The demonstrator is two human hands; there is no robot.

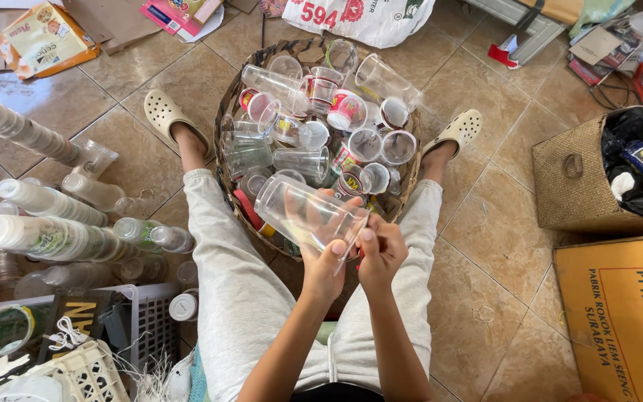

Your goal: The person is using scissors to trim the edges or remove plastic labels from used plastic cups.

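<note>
**A:** Seated on the tan tiled floor (485, 246), legs either side of a round woven basket (226, 119) heaped with clear and printed plastic cups (321, 112). Cream clogs (165, 113) on both feet.

**B:** And the hands?

**A:** Left hand (324, 257) wrapped round the rim end of a clear plastic cup (303, 212), grip closed on it, cup lying tilted just above the near edge of the basket. Right hand (382, 249) pinched shut at that same rim, fingers touching the edge. Something red peeking out under the palm, too hidden to tell what.

**B:** Around it?

**A:** Long stacks of nested clear cups (46, 234) lying off to the left, white plastic crates (76, 357) below those. Square woven bin (571, 179) stuffed with dark wrappers on the right, brown cardboard box (619, 320) just beside it. White printed sack (366, 18) past the basket.
</note>
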